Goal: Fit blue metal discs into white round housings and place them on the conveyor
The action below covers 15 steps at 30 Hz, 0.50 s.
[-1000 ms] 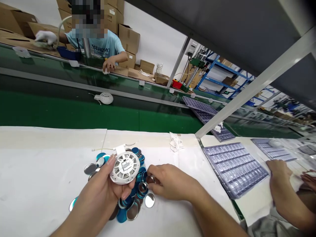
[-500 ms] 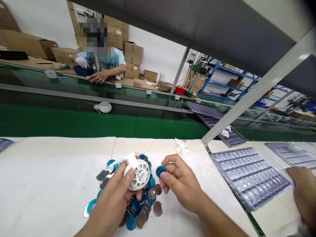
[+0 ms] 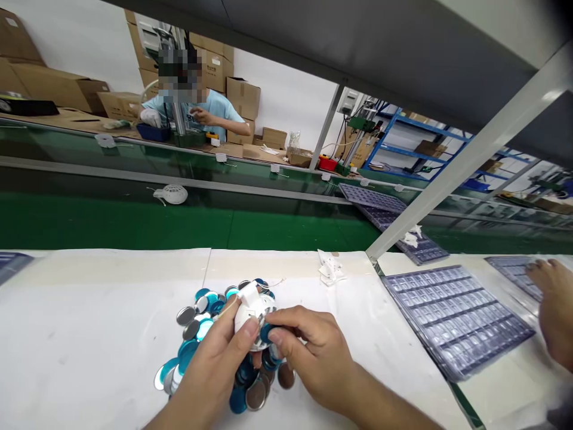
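A round white plastic housing (image 3: 251, 307) with a slotted face and a thin wire is gripped in my left hand (image 3: 219, 349), thumb across its front. Between the thumb and forefinger of my right hand (image 3: 313, 352) is a blue disc (image 3: 266, 332), held against the right side of the housing. Where the disc meets the housing is partly covered by my fingers. Under and around my left hand lies a loose pile of blue and silver discs (image 3: 256, 394) on the white table surface (image 3: 89, 334).
Clear blister trays (image 3: 456, 316) lie at the right, beside a slanted metal post (image 3: 461, 161). Another person's hand (image 3: 555, 304) is at the far right. Crumpled white scraps (image 3: 330, 267) lie behind my right hand. A white part (image 3: 173, 194) sits on the green conveyor (image 3: 201, 224); a person works beyond.
My right hand has moved left, bringing the blue disc against the housing, which has tilted in my left hand. The conveyor's near white part has shifted left. The hand at far right has moved up.
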Each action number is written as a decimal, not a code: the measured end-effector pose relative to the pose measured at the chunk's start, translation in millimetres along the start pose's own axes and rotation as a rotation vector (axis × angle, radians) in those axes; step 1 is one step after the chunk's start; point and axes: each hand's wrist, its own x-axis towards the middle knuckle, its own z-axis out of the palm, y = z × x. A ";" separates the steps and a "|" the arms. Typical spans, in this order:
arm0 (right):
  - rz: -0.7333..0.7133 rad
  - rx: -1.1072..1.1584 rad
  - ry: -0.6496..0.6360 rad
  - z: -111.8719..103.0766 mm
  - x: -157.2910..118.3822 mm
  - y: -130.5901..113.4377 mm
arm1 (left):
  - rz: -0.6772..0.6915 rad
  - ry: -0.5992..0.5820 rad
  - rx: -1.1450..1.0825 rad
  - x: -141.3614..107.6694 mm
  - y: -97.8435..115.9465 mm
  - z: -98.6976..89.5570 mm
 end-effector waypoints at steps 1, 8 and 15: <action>-0.001 -0.003 -0.003 -0.1 -0.2 -0.3 | -0.004 0.005 0.000 -0.1 -0.5 -0.5; 0.289 0.014 -0.042 -0.9 0.5 -3.8 | 0.030 0.035 0.049 -5.2 0.2 -0.4; 0.316 0.168 -0.100 -1.3 -2.6 -2.2 | -0.020 -0.172 -0.136 -16.7 0.5 -5.6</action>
